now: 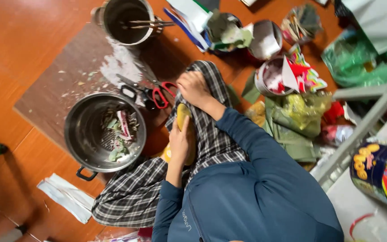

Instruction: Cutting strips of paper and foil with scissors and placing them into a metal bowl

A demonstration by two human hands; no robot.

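Near the frame's centre the left hand [181,144] is closed around a yellow oval fruit [183,115] whose long axis points up toward the curled, seemingly empty right hand [193,87] just above

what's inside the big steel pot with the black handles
The steel pot holds a small heap of green leaf scraps and pale strips over a perforated base. Whatever lies beneath the heap is covered.

I have one view only, from the head camera, looking steeply down past the chest at the lap and the floor [19,40]. It sits close; the picture is rolled sideways.
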